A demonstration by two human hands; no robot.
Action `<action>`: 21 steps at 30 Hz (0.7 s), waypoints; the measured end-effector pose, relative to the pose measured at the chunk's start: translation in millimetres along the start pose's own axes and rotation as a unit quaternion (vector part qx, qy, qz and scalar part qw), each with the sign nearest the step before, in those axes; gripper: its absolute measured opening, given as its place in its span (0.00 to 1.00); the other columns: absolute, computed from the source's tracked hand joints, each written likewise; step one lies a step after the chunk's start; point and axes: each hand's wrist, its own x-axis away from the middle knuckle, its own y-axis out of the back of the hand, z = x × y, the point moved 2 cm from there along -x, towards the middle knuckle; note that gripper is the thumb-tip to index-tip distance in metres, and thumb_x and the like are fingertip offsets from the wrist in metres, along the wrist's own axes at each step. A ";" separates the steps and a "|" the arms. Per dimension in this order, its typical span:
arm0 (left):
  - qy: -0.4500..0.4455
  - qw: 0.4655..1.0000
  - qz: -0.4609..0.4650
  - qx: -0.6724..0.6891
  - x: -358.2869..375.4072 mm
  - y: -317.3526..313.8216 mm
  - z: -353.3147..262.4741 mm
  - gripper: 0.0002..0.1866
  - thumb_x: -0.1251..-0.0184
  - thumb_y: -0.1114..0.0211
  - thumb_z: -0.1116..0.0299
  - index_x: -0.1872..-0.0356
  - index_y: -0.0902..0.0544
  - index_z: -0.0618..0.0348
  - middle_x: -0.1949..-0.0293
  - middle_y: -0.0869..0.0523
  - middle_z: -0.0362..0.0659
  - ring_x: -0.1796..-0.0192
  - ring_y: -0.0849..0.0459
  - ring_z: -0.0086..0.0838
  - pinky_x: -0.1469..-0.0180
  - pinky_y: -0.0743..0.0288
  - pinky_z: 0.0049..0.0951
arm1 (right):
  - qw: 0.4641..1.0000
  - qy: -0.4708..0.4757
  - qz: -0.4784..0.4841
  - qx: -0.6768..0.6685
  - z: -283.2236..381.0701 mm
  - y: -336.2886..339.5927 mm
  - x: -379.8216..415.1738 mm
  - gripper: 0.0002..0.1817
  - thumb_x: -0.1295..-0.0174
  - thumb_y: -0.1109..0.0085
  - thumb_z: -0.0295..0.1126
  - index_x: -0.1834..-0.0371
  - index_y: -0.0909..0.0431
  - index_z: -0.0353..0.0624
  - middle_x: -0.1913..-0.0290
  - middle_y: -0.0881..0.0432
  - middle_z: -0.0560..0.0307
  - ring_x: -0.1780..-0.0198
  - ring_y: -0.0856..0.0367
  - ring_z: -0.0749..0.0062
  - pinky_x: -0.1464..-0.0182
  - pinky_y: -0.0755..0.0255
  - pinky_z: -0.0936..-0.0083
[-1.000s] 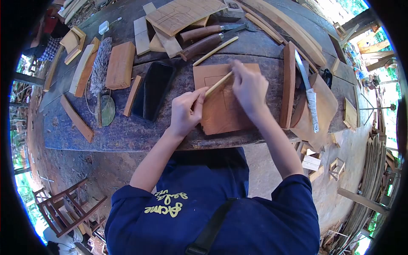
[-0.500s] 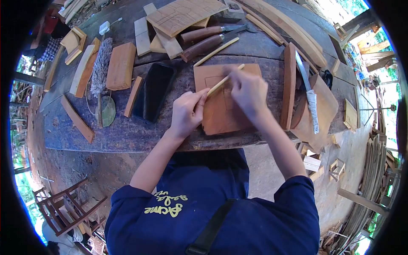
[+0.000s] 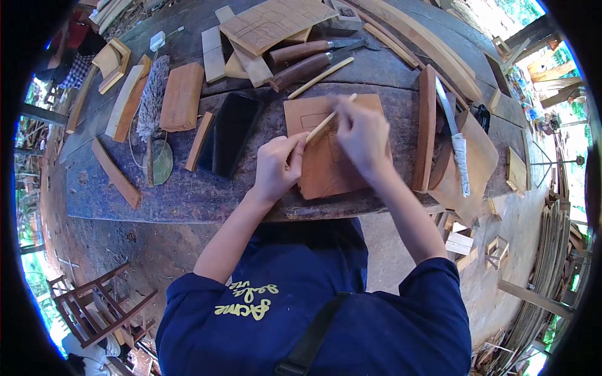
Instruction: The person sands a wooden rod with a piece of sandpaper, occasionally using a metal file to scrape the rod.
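Observation:
My left hand (image 3: 279,164) pinches the lower end of a thin, pale wooden stick (image 3: 321,128), which points up and to the right. Closed at the stick's upper part is my right hand (image 3: 365,135). Its fingertips are blurred, so what lies between them, if anything, is hidden. Beneath both hands lies a flat brown sheet (image 3: 348,175) with a drawn rectangular outline, partly covered by my right hand. A second pale stick (image 3: 321,78) rests on the bench just beyond the sheet.
On the workbench (image 3: 169,203), a black phone (image 3: 229,135) and wooden blocks (image 3: 182,97) lie left. Wooden-handled tools (image 3: 301,70) and a marked board (image 3: 276,25) sit behind. A blade with a wrapped handle (image 3: 461,163) lies right, beside an upright wooden strip (image 3: 426,128).
My right hand has shifted slightly left along the stick, its fingertips still blurred. The stick's upper end has moved slightly left; my left hand keeps its pinch.

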 end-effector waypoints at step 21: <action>0.089 0.946 -0.126 0.286 -15.9 37.6 -27.7 0.06 0.31 0.31 0.77 0.56 0.13 0.67 0.65 0.17 0.36 0.60 0.24 0.16 0.54 0.33 0.18 | 0.848 -0.240 0.039 -0.471 -30.8 72.1 60.6 0.22 0.26 0.49 0.26 0.29 0.29 0.40 0.54 0.12 0.47 0.63 0.16 0.76 0.68 0.25 0.84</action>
